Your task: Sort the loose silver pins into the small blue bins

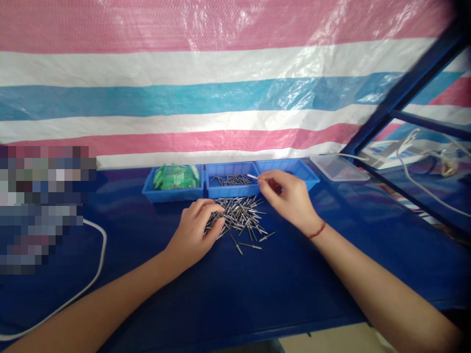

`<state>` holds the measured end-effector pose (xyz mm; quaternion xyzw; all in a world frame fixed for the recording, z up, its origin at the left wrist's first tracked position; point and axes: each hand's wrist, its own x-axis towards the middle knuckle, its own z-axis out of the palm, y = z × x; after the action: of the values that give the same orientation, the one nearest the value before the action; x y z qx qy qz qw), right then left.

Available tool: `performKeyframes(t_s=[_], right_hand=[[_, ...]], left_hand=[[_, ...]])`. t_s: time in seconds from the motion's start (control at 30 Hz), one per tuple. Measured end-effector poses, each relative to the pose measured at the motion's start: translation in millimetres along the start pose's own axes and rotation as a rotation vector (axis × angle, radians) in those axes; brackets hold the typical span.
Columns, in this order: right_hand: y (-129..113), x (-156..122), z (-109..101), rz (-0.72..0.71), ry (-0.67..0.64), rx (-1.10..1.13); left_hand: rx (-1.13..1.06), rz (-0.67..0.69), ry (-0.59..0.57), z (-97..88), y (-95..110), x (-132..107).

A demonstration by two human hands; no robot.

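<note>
A blind rivet is pinched between the thumb and fingertips of my right hand, above the right edge of the middle blue bin. Several rivets lie inside that bin. In front of it, a loose heap of blind rivets is spread on the blue table, with a few strays nearer to me. My left hand rests at the heap's left side, fingers curved and thumb apart, with nothing visibly gripped. Its fingers hide part of the heap.
The left blue bin holds green plastic packets. My right hand partly covers the right blue bin. A clear plastic tray sits beyond it, near a blue metal frame. A white cable curves along the left.
</note>
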<state>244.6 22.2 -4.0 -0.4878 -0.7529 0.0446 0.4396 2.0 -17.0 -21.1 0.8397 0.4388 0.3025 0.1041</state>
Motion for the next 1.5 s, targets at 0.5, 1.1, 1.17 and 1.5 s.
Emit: performKeyframes(t_s=[0.5, 1.1, 1.17, 1.5], right_hand=[[28.4, 6.0, -4.9, 0.056, 0.021, -0.318], [-43.0, -16.0, 9.4, -0.082, -0.582, 0.363], [-43.8, -18.7, 13.8, -0.071, -0.563, 0.381], [-46.0, -26.3, 23.4, -0.059, -0.511, 0.512]], left_hand=[[0.086, 0.275, -0.213, -0.4, 3.1, -4.2], [0.166, 0.182, -0.049, -2.8, -0.8, 1.4], [0.149, 0.203, -0.036, -4.4, -0.2, 1.8], [-0.350, -0.076, 0.157, 4.2, 10.9, -5.7]])
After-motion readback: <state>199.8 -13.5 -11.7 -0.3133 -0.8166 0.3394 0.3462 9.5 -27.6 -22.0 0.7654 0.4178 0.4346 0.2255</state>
